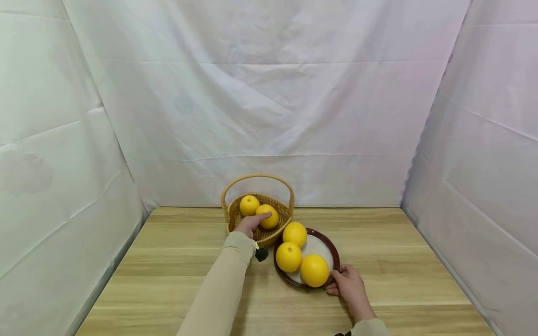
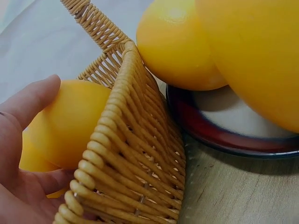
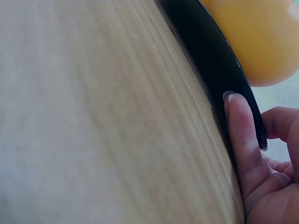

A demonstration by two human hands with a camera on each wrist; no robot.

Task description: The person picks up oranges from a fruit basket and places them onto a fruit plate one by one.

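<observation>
My left hand (image 1: pixel 249 224) reaches into a wicker basket (image 1: pixel 284 211) and holds an orange (image 1: pixel 269 220). In the left wrist view, the thumb lies over this orange (image 2: pixel 77 121) and the fingers curl beneath it, partly hidden by the basket wall. Another orange (image 1: pixel 249 205) sits behind it in the basket. To the right, a round plate with a dark red rim (image 1: pixel 335 252) carries three oranges (image 1: pixel 315 270). My right hand (image 1: pixel 352 290) pinches the plate's near right rim, thumb and fingers on opposite sides, as the right wrist view also shows.
The basket's arched handle (image 1: pixel 258 175) stands upright. Basket and plate are side by side on the wooden table (image 1: pixel 189 261), near its back. White cloth (image 1: pixel 269 107) hangs behind and along both sides. A small black object (image 1: pixel 261 254) is at the left wrist.
</observation>
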